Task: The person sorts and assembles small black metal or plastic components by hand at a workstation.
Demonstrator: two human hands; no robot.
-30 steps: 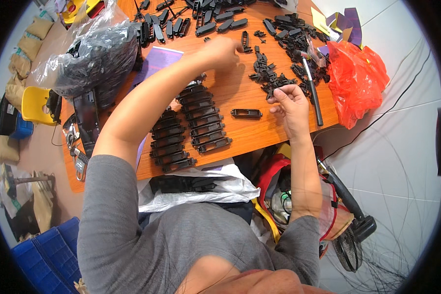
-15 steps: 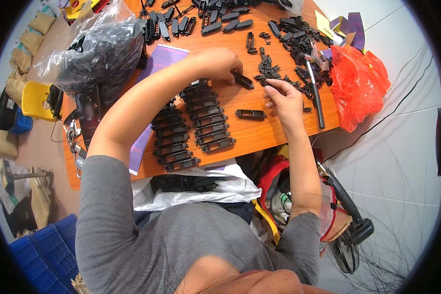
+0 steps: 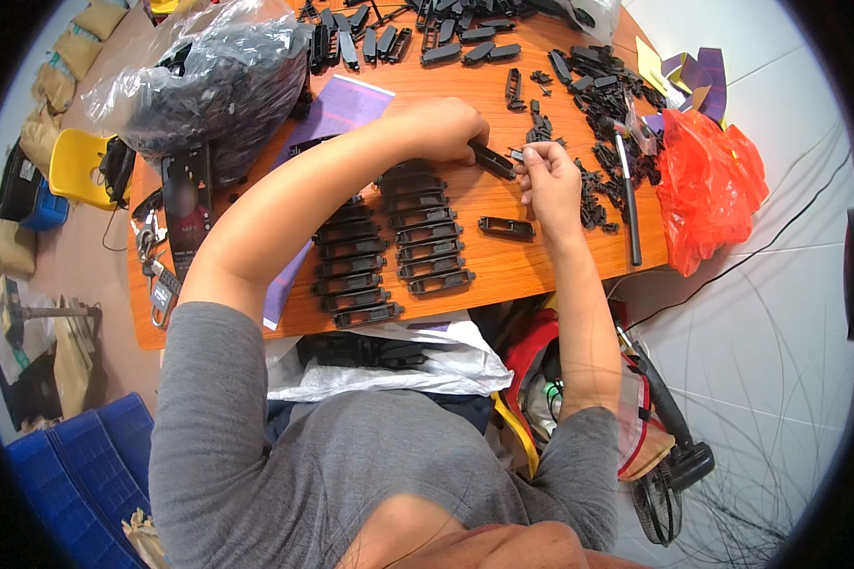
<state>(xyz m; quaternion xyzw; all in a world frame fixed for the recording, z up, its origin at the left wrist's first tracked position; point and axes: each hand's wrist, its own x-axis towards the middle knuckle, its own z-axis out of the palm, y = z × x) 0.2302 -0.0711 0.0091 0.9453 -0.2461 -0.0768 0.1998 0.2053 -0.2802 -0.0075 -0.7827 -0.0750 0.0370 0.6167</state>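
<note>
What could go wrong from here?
1. The small piece at the right hand might slip and get lost among the loose black bits.
2. The left forearm crosses the rows of frames and could nudge them.
3. The rod ends near the table edge; a bump might drop it.

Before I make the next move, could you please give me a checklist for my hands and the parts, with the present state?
1. Left hand holding a narrow black part: ok.
2. Right hand pinching a small piece: ok.
3. Small piece's exact shape: cannot tell, too small.
4. Loose black frame lying apart from both hands: ok.
5. Left column of frames visible to its far end: cannot tell, left forearm may cover some.
</note>
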